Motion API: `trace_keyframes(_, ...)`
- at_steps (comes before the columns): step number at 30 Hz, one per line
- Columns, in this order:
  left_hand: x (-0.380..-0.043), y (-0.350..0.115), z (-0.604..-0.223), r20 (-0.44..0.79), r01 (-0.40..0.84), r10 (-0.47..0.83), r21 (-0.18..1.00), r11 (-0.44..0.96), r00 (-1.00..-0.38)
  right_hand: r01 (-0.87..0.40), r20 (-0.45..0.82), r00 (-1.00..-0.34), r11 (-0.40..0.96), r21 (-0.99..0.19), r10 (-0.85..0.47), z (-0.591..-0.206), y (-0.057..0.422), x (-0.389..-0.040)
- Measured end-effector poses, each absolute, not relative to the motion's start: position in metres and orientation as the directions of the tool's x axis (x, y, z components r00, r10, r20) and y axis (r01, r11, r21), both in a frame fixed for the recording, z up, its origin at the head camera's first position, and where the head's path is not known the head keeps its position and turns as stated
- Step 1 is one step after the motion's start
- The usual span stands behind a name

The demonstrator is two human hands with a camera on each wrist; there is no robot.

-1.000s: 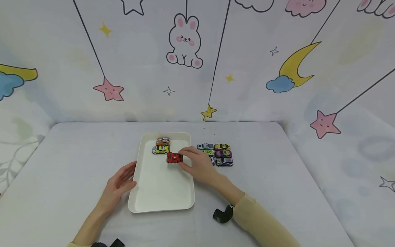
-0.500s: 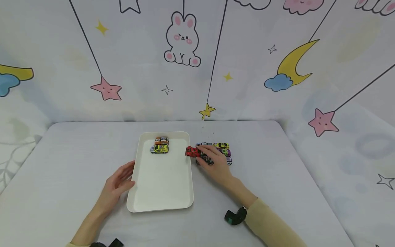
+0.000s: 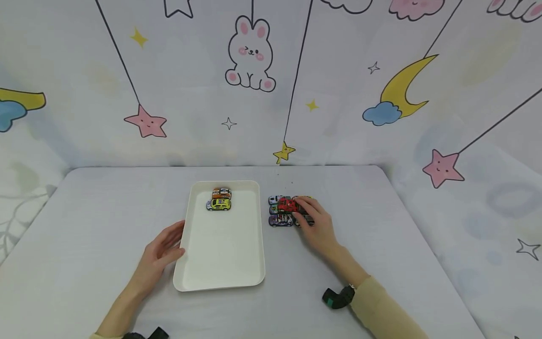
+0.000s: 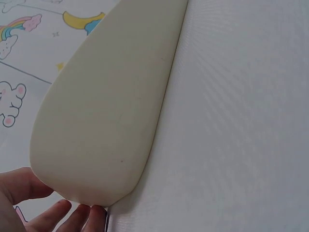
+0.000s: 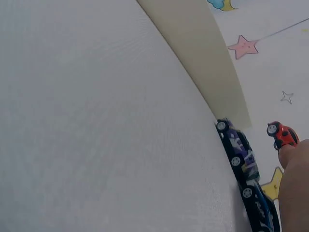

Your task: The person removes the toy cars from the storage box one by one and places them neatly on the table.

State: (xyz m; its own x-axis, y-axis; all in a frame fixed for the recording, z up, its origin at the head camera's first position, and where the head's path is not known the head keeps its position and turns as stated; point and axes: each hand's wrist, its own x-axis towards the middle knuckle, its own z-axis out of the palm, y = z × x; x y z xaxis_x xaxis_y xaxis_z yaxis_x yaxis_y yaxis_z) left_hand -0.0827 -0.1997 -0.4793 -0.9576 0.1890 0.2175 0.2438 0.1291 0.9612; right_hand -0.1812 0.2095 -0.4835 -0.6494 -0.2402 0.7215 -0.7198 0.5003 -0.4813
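Observation:
My right hand [image 3: 318,228] pinches a red toy car [image 3: 286,205] by its right end. The red car is held above a cluster of toy cars and covers part of it; in the right wrist view the red car [image 5: 285,135] shows raised over the others. A dark purple toy car [image 3: 281,220] and a pale one [image 3: 276,200] show at the cluster's left side; my fingers hide some of the rest. At the left edge of a white tray [image 3: 220,256], my left hand [image 3: 158,252] touches the rim with loosely extended fingers.
Inside the tray, near its far end, an orange toy car [image 3: 222,192] and a yellow toy car [image 3: 219,205] stand side by side. A white cloth [image 3: 101,212] covers the table, and a patterned backdrop [image 3: 190,89] rises behind it.
The right hand has carried the red toy car rightward, from over the tray, across its right rim, to above the cluster. The left hand has stayed at the tray.

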Motion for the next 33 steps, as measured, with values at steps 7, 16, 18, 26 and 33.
trace_keyframes(7,-0.082,-0.199,-0.48,0.216,0.243,0.188,0.961,0.129,-0.958,-0.684,0.721,-0.661,0.561,-0.466,-0.207,-0.485,0.227,-0.185)
trace_keyframes(16,-0.082,-0.198,-0.478,0.218,0.244,0.186,0.96,0.136,-0.958,-0.626,0.714,-0.692,0.581,-0.521,-0.104,-0.485,0.253,-0.194)
trace_keyframes(18,-0.082,-0.198,-0.477,0.217,0.244,0.185,0.961,0.133,-0.958,-0.617,0.715,-0.694,0.586,-0.526,-0.089,-0.487,0.26,-0.197)
trace_keyframes(26,-0.082,-0.197,-0.475,0.222,0.246,0.188,0.962,0.118,-0.957,-0.573,0.695,-0.717,0.614,-0.544,-0.054,-0.492,0.284,-0.208)
trace_keyframes(33,-0.081,-0.198,-0.476,0.234,0.257,0.187,0.961,0.106,-0.954,-0.507,0.631,-0.773,0.656,-0.559,-0.061,-0.489,0.298,-0.213)
